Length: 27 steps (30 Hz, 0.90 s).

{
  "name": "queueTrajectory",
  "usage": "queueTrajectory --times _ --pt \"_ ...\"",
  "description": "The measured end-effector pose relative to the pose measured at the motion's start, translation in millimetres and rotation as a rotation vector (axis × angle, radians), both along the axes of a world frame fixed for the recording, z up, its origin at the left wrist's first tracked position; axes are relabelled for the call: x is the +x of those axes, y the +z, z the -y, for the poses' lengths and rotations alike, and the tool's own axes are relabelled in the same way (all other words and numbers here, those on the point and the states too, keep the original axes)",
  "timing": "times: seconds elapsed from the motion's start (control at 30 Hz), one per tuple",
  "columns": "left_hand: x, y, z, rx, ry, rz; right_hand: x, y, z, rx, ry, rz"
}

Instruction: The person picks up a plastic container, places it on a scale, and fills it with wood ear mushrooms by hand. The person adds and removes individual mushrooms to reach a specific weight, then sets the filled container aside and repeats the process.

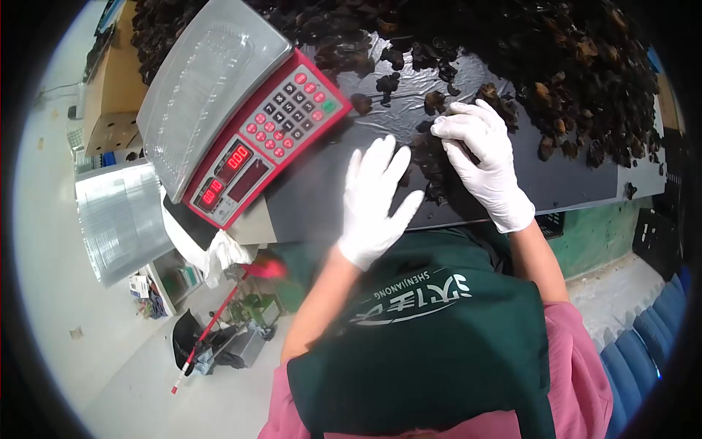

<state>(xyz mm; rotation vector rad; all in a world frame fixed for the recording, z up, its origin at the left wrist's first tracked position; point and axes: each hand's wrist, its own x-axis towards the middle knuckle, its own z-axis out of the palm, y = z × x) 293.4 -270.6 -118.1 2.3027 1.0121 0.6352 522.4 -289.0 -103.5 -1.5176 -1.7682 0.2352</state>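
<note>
Several dark pieces lie on the worktop between a gloved left hand, its fingers spread and empty, and the nearer right hand, fingers curled, any grip unclear.

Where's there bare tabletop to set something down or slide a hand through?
Two patches of the dark tabletop look bare: one between the red scale and the left hand, another along the near edge, right of the right hand. It's crowded with dark pieces beyond the right hand, and a few loose ones lie between the hands.
</note>
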Motion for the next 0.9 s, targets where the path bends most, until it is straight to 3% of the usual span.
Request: queueTrajectory --times 0.1,0.3,0.47,0.63,0.73,0.83,0.9 --pt "-12 -1 4 0.142 0.161 0.143 15 9 7 -0.021 -0.065 0.03" --pt "-38 2 3 0.064 0.36 0.158 47 14 17 0.017 -0.23 -0.104" --pt "-17 9 -5 0.06 0.275 0.186 44 15 28 -0.11 -0.308 -0.361" --pt "31 21 -15 0.189 0.222 0.005 32 13 34 -0.123 -0.258 -0.077" --pt "44 13 -26 0.213 0.147 -0.11 26 13 36 -0.14 -0.246 -0.116" --pt "34 22 -27 0.092 0.209 0.125 26 18 40 -0.114 -0.201 -0.021" --pt "19 31 -18 -0.291 0.383 0.333 28 14 42 -0.087 -0.216 -0.019"
